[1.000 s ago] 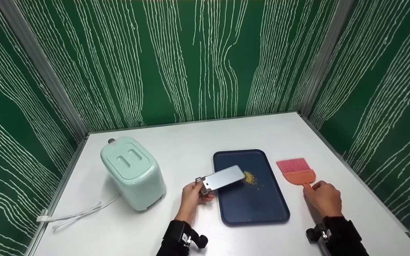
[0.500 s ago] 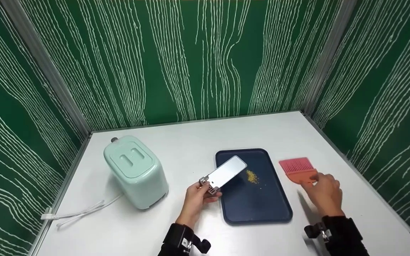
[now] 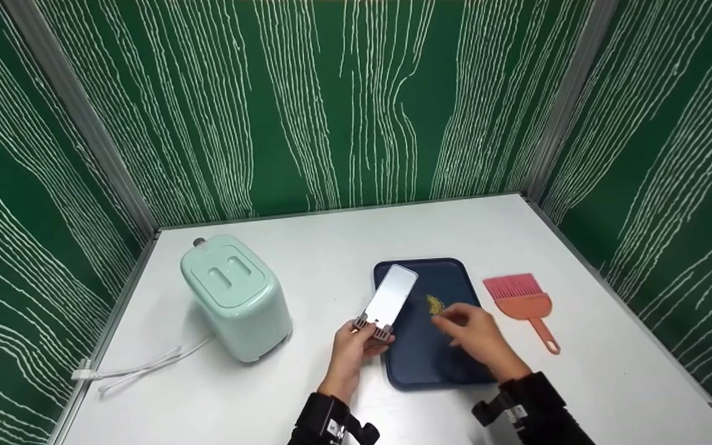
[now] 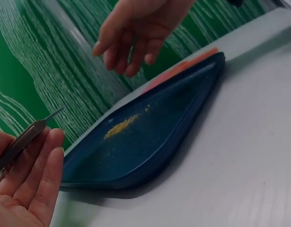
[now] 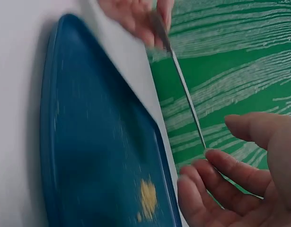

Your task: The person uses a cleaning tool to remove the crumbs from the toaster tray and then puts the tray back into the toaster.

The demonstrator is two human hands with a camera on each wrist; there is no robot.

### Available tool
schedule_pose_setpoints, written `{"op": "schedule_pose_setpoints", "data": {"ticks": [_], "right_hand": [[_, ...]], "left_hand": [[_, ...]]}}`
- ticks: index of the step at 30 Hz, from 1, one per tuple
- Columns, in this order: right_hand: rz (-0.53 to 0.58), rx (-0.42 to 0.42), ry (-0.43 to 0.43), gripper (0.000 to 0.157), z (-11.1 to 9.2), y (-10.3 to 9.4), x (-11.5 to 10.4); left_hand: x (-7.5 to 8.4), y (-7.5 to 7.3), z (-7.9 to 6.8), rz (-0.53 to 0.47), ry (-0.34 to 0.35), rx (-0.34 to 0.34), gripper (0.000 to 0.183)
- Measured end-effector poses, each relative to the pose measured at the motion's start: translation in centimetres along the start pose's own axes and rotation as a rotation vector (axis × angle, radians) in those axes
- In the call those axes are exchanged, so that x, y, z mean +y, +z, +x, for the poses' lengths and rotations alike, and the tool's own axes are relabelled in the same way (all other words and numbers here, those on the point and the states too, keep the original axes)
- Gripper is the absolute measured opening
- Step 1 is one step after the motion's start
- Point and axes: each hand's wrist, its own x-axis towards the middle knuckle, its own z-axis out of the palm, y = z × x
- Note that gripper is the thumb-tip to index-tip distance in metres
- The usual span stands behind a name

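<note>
My left hand (image 3: 356, 352) grips the grey slotted end of a flat, shiny metal crumb tray (image 3: 391, 295), with the thumb on top. Its far end points away and overlaps the left part of a dark blue serving tray (image 3: 411, 364). Seen edge-on in the right wrist view, the crumb tray (image 5: 185, 92) is a thin sheet. Over the serving tray's right side is my right hand (image 3: 476, 335), empty, its fingers loosely bent. Yellow crumbs (image 3: 434, 305) lie in a small heap on the serving tray, just beyond the right fingertips.
A small brush (image 3: 523, 303) with pink bristles and an orange handle lies right of the serving tray. On the left stands a mint-green toaster (image 3: 238, 309) with its lid on and a white cord (image 3: 146, 369). Green, white-streaked walls (image 3: 356, 105) enclose the white table (image 3: 319, 247).
My right hand has let go of the brush and moved left over the serving tray. My left hand has shifted slightly right, and the crumb tray's far end has swung left, away from the crumbs.
</note>
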Motion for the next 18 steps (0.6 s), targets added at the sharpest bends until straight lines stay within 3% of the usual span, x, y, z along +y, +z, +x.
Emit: {"op": "schedule_pose_setpoints", "data": {"ticks": [7,18], "right_hand": [[0.339,-0.154,0.086,0.047,-0.1,3.8,-1.5],[0.545,-0.151,0.122,0.048,0.1,6.5,-1.5]], "left_hand": [[-0.1,1.5,-0.3,-0.03,-0.004,0.025,0.014],[-0.7,3.2,-0.3,-0.065,0.026,0.079,0.012]]}}
